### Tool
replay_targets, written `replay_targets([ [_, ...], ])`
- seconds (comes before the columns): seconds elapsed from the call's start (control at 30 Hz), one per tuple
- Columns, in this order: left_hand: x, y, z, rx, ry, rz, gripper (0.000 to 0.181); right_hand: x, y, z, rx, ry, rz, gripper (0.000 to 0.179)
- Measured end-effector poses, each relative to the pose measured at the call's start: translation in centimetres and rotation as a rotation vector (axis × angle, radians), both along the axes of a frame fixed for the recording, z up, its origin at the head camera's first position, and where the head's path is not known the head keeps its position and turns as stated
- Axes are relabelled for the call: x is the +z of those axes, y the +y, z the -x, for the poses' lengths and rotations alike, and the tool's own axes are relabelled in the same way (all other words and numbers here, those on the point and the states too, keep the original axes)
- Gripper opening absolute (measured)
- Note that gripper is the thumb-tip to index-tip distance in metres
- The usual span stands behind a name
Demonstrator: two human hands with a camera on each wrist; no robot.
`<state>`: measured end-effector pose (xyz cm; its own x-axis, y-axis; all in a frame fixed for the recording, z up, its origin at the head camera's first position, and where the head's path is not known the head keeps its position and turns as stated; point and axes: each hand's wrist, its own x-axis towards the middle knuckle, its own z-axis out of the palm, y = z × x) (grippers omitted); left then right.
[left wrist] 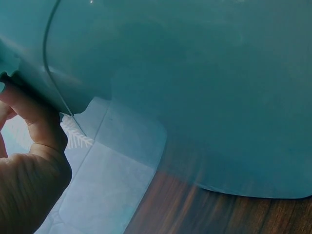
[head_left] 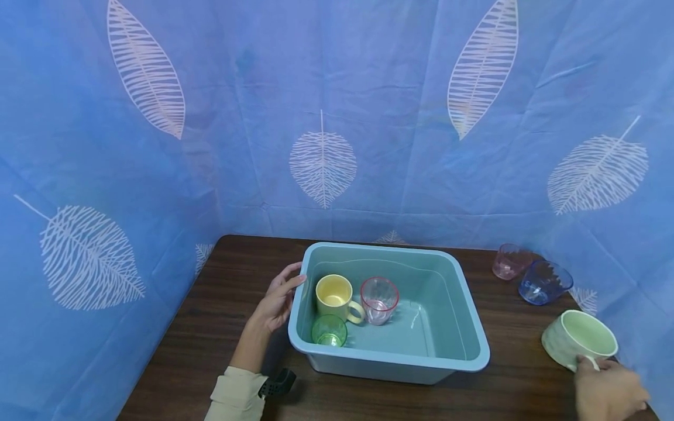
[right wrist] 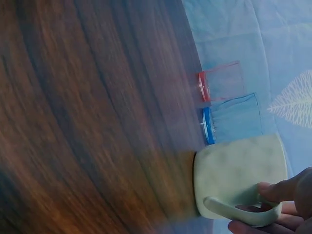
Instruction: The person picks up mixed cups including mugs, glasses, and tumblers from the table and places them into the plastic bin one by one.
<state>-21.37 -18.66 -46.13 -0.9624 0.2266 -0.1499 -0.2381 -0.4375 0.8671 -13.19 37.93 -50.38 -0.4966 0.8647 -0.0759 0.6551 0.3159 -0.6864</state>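
Note:
My right hand [head_left: 605, 389] grips the handle of a pale green mug [head_left: 558, 342] at the table's right side. In the right wrist view, the thumb and fingers are round the handle, and the mug [right wrist: 239, 170] appears upright on or just above the table. My left hand [head_left: 276, 298] holds the left rim of a blue-green plastic basin [head_left: 389, 362]; some of its fingers are hidden behind the rim. Inside the basin, at its left, stand a yellow mug [head_left: 333, 310], a green glass [head_left: 329, 332] and a clear glass with a pink rim [head_left: 379, 301].
A pink glass [head_left: 506, 263] and a blue glass [head_left: 542, 283] stand on the dark wooden table [head_left: 505, 327], behind the pale green mug. A blue cloth with white leaf prints [head_left: 389, 175] hangs close along the table's back and sides.

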Motion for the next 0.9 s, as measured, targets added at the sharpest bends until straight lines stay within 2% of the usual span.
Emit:
replay_targets([
  [0.13,0.0,0.0,0.0,-0.001,-0.002,-0.008,0.041,0.2,-0.3,-0.1,-0.057,0.063,0.077,0.038],
  [0.3,-0.1,0.0,0.1,0.003,-0.004,-0.01,0.039,-0.4,-0.4,0.2,-0.106,0.133,0.071,0.037],
  [0.4,-0.1,0.0,0.1,0.002,0.0,-0.004,0.04,-0.8,-0.4,0.2,-0.092,0.18,0.022,0.037],
  [0.53,-0.1,0.0,0.1,0.004,-0.003,-0.006,0.041,-0.8,-0.2,-0.2,-0.038,0.176,0.009,0.041],
  [0.77,-0.1,0.0,0.1,0.006,-0.003,-0.002,0.04,-0.7,0.3,-0.8,0.008,0.177,0.163,0.046],
  [0.9,-0.2,0.0,0.1,0.002,0.004,0.005,0.043,-0.8,0.8,-0.9,0.031,0.21,0.185,0.038],
])
